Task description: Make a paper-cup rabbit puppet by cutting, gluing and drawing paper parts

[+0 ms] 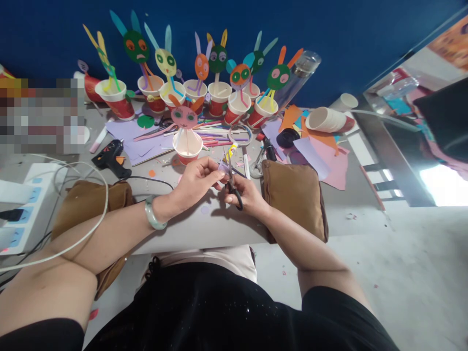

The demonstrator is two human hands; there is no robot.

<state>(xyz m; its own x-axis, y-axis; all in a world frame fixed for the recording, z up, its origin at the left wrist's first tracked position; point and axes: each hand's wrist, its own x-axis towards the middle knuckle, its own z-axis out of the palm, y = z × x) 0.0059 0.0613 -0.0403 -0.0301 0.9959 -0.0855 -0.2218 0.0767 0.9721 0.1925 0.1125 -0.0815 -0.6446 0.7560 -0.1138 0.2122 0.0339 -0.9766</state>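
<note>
My left hand [199, 180] pinches a small piece of lilac paper [223, 167] between thumb and fingers. In my right hand [246, 194] is a pair of scissors [237, 196] with dark handles, its blades pointing up and away from me beside the paper. Whether the blades touch the paper I cannot tell. Just beyond my hands a paper cup [187, 148] stands upright, holding a pink paper rabbit head [184, 117] on a stick. A small lilac disc [205, 209] lies on the table below my hands.
Several paper cups with paper animal heads line the blue wall, among them a green one [136, 46]. A black glue gun [112, 158] lies left; brown cushions [294, 197] sit on both sides. Nested cups [327, 119] and coloured paper [334, 165] lie right. A power strip [31, 207] stands left.
</note>
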